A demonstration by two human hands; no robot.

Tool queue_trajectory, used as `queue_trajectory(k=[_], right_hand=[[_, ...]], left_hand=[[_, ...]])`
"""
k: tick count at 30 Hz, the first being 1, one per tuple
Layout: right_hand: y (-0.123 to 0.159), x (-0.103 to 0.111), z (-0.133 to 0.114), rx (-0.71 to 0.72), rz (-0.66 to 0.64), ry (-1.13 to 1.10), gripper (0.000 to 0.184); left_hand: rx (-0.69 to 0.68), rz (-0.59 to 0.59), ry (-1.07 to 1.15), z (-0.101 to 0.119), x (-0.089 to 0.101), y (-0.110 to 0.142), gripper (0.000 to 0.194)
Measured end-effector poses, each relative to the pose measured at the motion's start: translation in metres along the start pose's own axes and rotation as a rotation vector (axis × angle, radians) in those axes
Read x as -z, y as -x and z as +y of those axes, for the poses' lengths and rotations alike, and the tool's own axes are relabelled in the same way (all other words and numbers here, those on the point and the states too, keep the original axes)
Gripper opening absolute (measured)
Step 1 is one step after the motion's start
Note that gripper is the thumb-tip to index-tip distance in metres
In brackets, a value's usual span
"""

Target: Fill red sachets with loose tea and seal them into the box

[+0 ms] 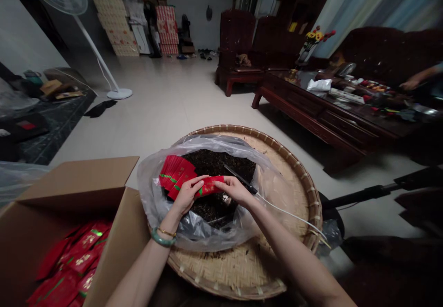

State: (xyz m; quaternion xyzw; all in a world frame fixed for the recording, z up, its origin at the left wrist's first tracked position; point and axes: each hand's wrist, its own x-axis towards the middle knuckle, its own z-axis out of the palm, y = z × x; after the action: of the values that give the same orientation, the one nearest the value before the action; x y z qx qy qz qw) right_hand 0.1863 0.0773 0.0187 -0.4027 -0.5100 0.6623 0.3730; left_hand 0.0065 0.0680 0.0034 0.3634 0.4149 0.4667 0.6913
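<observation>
Between my two hands is a small red packet (212,186) with green and gold print. My left hand (188,194) grips its left end with thumb and fingers, and my right hand (236,189) pinches its right end. Beneath lies an open clear plastic bag (152,201) holding dark loose leaves (207,162) that look like tea. A fanned stack of red packets (176,171) rests on the leaves, left of my hands. Behind my right hand a black stick-like device (240,180) with a white cord lies across the bag.
The bag sits on a round woven bamboo tray (294,159). At left, an open cardboard box (79,178) contains filled-looking red packets (79,256). A standing fan (119,94), a cluttered dark wooden table (311,109) and a black pole (360,196) stand around. Another person's hand (411,83) shows far right.
</observation>
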Motion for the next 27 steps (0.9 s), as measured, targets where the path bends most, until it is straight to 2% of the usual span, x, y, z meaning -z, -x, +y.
queue_trajectory(k=[6,9,13,15,18,22,27], right_hand=[[-0.0007,0.0025,-0.005,0.028,0.004,-0.072,0.034],[0.0021,0.0001,-0.008,0.043,-0.028,-0.088,0.041],[0.0059,-0.0025,-0.0063,-0.085,-0.105,-0.126,0.052],[0.0055,-0.0016,-0.0043,-0.157,-0.11,-0.15,0.057],[0.0021,0.0009,-0.003,-0.177,-0.149,-0.198,0.063],[-0.0021,0.0022,-0.0049,-0.165,-0.198,-0.259,0.058],[-0.0027,0.001,-0.0059,-0.185,-0.198,-0.266,0.052]], left_hand=[[0.002,0.048,0.084,0.0012,-0.0007,0.0002,0.04],[0.003,0.052,0.133,0.002,-0.0002,0.0008,0.04],[0.057,0.004,0.112,0.0022,0.0007,0.0013,0.048],[0.06,0.011,0.103,0.0014,0.0011,0.0009,0.053],[0.041,0.047,0.096,-0.0001,0.0015,-0.0004,0.057],[0.027,0.068,0.073,-0.0008,0.0018,-0.0016,0.056],[0.004,0.061,0.092,-0.0011,0.0019,-0.002,0.053]])
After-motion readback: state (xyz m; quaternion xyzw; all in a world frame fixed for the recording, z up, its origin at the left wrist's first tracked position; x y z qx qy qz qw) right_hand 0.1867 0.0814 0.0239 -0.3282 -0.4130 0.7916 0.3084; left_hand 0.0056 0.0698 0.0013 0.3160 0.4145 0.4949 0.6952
